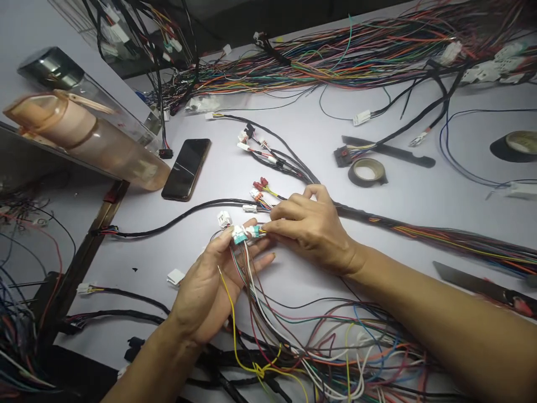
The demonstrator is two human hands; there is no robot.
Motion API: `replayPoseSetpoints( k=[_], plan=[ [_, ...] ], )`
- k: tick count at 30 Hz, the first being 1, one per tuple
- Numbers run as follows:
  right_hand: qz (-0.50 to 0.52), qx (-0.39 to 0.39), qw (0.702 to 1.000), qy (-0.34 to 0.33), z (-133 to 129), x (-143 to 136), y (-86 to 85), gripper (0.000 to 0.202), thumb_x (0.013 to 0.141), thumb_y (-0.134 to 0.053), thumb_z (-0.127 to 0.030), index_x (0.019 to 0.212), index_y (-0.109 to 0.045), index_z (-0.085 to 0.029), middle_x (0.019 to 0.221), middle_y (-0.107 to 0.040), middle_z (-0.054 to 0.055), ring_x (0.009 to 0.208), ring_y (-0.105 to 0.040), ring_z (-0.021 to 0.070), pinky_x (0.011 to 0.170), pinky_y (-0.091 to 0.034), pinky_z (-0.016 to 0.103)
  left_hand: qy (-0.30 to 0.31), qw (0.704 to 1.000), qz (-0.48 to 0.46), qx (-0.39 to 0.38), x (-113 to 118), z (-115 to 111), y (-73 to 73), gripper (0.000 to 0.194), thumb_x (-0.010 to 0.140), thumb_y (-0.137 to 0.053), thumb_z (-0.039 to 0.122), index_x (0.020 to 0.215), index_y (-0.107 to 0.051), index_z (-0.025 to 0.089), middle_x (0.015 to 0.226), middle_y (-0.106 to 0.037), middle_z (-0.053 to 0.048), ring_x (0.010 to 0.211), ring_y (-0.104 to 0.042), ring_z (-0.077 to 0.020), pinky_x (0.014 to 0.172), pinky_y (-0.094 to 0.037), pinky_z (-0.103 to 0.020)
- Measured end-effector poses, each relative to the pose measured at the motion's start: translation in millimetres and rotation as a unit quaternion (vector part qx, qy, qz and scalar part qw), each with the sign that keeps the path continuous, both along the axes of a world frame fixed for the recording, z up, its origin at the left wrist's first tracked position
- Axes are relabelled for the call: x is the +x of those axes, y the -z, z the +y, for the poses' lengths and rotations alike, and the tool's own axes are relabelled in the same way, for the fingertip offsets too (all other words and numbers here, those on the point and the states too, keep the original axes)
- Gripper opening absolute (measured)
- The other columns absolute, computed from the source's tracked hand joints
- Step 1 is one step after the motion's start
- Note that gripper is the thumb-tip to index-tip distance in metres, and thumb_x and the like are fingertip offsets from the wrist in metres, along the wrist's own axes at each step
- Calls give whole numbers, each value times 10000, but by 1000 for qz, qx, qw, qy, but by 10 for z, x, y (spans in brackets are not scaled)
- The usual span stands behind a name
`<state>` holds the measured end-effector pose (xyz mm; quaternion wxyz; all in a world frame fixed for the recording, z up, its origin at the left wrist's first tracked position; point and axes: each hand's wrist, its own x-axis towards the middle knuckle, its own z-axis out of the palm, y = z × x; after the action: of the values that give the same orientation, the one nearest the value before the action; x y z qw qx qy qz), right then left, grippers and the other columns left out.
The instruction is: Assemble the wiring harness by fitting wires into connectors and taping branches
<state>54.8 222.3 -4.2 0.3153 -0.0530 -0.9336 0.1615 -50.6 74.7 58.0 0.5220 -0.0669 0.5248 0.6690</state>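
My left hand (pixel 210 291) is turned palm up, its thumb pressing a white and teal wire connector (pixel 239 235) against the fingers. White, brown and other wires (pixel 248 268) hang down from that connector. Beside it sits a second small teal and white connector (pixel 254 230), touching the first. My right hand (pixel 312 229) pinches thin wires at the back of this second connector; the fingertips partly hide them. A loose yellow wire (pixel 229 291) with a bare end stands up in front of my left palm. Behind my hands lie a white connector (pixel 224 219) and red connectors (pixel 260 183).
A phone (pixel 187 169) and a bottle (pixel 104 143) are at the left. Tape rolls (pixel 366 172) and a dark flat blade (pixel 390 151) lie to the right. A thick wire bundle (pixel 314 64) runs along the back. Another blade (pixel 474 282) lies near my right forearm.
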Motion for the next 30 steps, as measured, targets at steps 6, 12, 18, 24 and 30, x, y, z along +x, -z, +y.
replayPoseSetpoints(
  k=[6,12,18,24,30],
  plan=[
    [7,-7,1000,-24,19,-9,-1,180,922,-526,-287,894,-703,-264,877,-690,-33,723,-485,120,794,-232,362,27,999,33,-11,-39,-15,35,226,903,-535,259,1010,-682,126,1245,-624,-137,1108,-617,-292,937,-539,-436],
    [-1,-88,994,-72,58,-9,-19,166,876,-572,-330,890,-713,-245,859,-687,-9,763,-523,138,776,-246,351,15,999,41,-12,-44,-32,55,203,899,-539,236,952,-710,140,1140,-683,-102,1021,-657,-232,933,-546,-390],
    [-4,-94,992,-84,87,-18,23,185,911,-562,-379,905,-709,-268,888,-686,-18,813,-528,136,783,-234,345,2,999,42,-19,-44,-53,72,174,878,-572,236,914,-720,152,1081,-707,-88,1063,-642,-244,973,-519,-405],
    [-9,-96,992,-81,82,-27,31,190,916,-557,-374,877,-708,-266,884,-685,-18,814,-523,133,803,-226,344,-17,998,46,-31,-41,-27,68,161,879,-560,209,882,-714,158,1087,-709,-86,1101,-626,-252,952,-530,-416],
    [8,-92,992,-82,86,-29,49,187,913,-564,-369,881,-708,-255,865,-678,-18,791,-532,127,791,-227,343,-23,999,21,-35,-55,-15,41,168,889,-545,194,858,-706,158,1068,-716,-82,1007,-671,-233,913,-552,-413]
  ],
)
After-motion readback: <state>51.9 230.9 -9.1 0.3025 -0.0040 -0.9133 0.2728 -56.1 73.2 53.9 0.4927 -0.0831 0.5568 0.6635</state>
